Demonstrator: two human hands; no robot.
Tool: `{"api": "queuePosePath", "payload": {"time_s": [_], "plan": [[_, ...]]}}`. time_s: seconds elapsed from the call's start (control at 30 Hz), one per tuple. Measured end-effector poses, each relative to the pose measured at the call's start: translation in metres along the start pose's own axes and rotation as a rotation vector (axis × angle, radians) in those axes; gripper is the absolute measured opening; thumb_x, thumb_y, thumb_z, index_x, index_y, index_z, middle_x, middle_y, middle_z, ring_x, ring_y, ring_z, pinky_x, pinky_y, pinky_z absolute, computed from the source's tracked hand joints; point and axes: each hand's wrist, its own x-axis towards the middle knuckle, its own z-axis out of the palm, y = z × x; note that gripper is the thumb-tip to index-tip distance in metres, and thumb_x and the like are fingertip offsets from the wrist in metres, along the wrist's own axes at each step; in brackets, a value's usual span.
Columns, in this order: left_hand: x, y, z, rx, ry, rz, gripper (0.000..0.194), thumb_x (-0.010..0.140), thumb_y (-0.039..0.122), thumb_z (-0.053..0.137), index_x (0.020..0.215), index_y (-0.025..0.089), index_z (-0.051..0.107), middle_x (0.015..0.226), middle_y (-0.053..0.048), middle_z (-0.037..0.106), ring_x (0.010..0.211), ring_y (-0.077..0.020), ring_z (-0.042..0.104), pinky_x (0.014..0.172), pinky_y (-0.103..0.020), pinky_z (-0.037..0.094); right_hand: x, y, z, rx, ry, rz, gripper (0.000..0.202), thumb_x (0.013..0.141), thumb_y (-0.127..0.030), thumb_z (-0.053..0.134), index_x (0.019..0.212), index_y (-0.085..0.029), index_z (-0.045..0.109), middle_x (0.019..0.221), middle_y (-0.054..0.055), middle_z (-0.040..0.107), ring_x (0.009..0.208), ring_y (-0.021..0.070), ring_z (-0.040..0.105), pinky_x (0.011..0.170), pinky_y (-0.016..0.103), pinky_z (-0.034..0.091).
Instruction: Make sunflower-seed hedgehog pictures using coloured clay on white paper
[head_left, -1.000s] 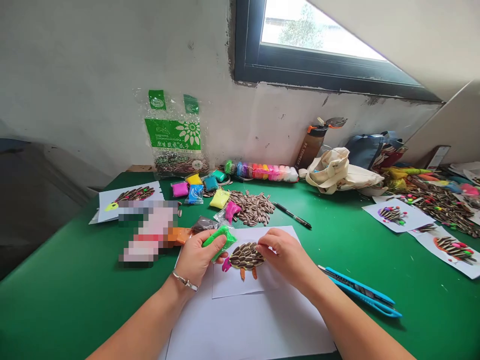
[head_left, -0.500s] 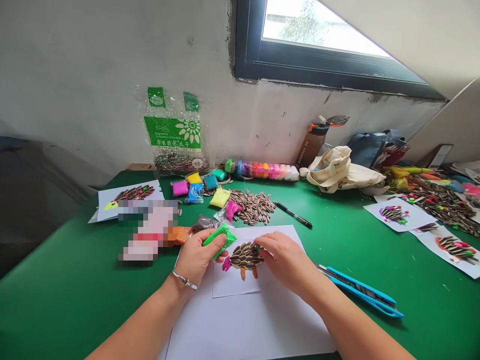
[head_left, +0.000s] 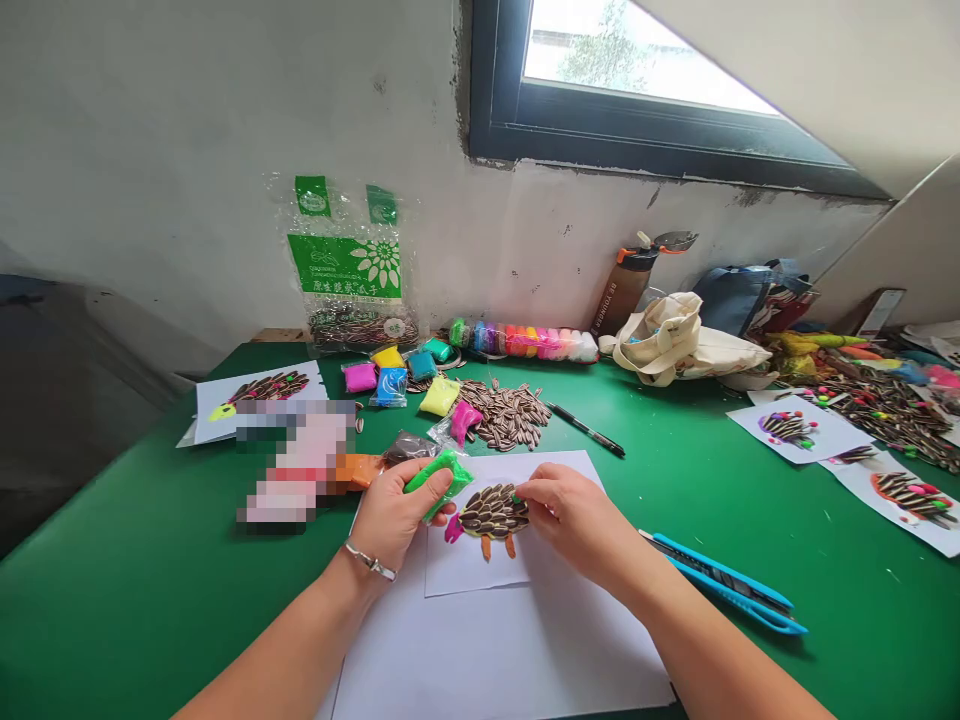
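Note:
My left hand [head_left: 405, 510] grips a clear packet of bright green clay [head_left: 442, 482] above the paper. Below it lies a small white sheet [head_left: 465, 575] with an animal figure [head_left: 491, 512], its body covered in striped sunflower seeds, with a pink head and two orange-brown legs. At the figure's right end, my right hand [head_left: 566, 510] pinches with thumb and index finger; a bit of green shows at the fingertips, touching or just above the seeds. Larger white paper [head_left: 487, 660] lies underneath.
Behind the paper are a seed pile [head_left: 510, 412], clay packets [head_left: 439, 395] and a black pen [head_left: 589, 430]. A blue cutter [head_left: 727, 585] lies right. Seed pictures [head_left: 795, 430], a cloth bag [head_left: 675, 345], a bottle [head_left: 626, 290] and a seed bag [head_left: 352, 270] stand or lie farther off.
My right hand has shifted slightly right, showing more of the figure's right end and the green bit there. My left hand stays in place with the green packet.

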Motion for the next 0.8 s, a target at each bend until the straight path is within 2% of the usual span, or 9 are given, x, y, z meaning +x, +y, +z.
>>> {"api": "queuePosePath", "payload": {"time_s": [0.2, 0.37, 0.47, 0.57, 0.67, 0.8], "plan": [[0.002, -0.001, -0.001, 0.002, -0.003, -0.007, 0.047, 0.058, 0.041, 0.082, 0.091, 0.012, 0.065, 0.075, -0.001, 0.063, 0.057, -0.0119, 0.063, 0.045, -0.017, 0.047, 0.001, 0.003, 0.000, 0.012, -0.019, 0.020, 0.027, 0.079, -0.006, 0.045, 0.075, -0.021, 0.068, 0.077, 0.002, 0.059, 0.074, 0.0140, 0.054, 0.065, 0.023, 0.039], [0.005, -0.003, -0.004, -0.016, -0.015, 0.001, 0.043, 0.059, 0.041, 0.081, 0.088, 0.014, 0.065, 0.075, 0.000, 0.061, 0.056, -0.0117, 0.063, 0.044, -0.017, 0.047, 0.000, 0.005, -0.002, 0.034, 0.078, 0.050, 0.027, 0.083, -0.012, 0.044, 0.091, -0.021, 0.069, 0.084, 0.004, 0.060, 0.078, 0.0151, 0.055, 0.068, 0.024, 0.040], [0.008, -0.004, -0.006, -0.028, -0.024, 0.004, 0.042, 0.061, 0.046, 0.079, 0.083, 0.013, 0.064, 0.071, 0.000, 0.060, 0.054, -0.0122, 0.062, 0.043, -0.018, 0.046, 0.009, 0.000, -0.009, -0.004, 0.100, 0.030, 0.027, 0.085, -0.014, 0.043, 0.089, -0.021, 0.068, 0.082, 0.003, 0.061, 0.075, 0.0138, 0.054, 0.066, 0.023, 0.038], [0.009, -0.004, -0.006, -0.030, -0.024, 0.018, 0.043, 0.063, 0.051, 0.075, 0.081, 0.013, 0.064, 0.067, 0.001, 0.059, 0.053, -0.0126, 0.062, 0.042, -0.018, 0.045, 0.037, -0.011, -0.020, -0.150, 0.072, -0.020, 0.027, 0.085, -0.015, 0.041, 0.080, -0.020, 0.067, 0.075, 0.002, 0.060, 0.071, 0.0122, 0.051, 0.062, 0.022, 0.035], [0.009, -0.004, -0.006, -0.029, -0.025, 0.031, 0.044, 0.063, 0.053, 0.074, 0.080, 0.013, 0.064, 0.067, 0.001, 0.059, 0.053, -0.0123, 0.062, 0.043, -0.018, 0.045, 0.085, -0.021, -0.026, -0.266, 0.012, -0.017, 0.027, 0.084, -0.019, 0.042, 0.070, -0.019, 0.065, 0.069, 0.001, 0.060, 0.066, 0.0122, 0.049, 0.059, 0.023, 0.031], [0.007, -0.003, -0.006, -0.036, -0.035, 0.051, 0.045, 0.061, 0.053, 0.075, 0.080, 0.013, 0.065, 0.064, 0.001, 0.059, 0.051, -0.0112, 0.059, 0.044, -0.018, 0.045, 0.152, -0.030, -0.016, -0.344, -0.006, 0.050, 0.027, 0.084, -0.026, 0.043, 0.076, -0.017, 0.068, 0.077, 0.006, 0.065, 0.070, 0.0158, 0.054, 0.059, 0.025, 0.032]]}}
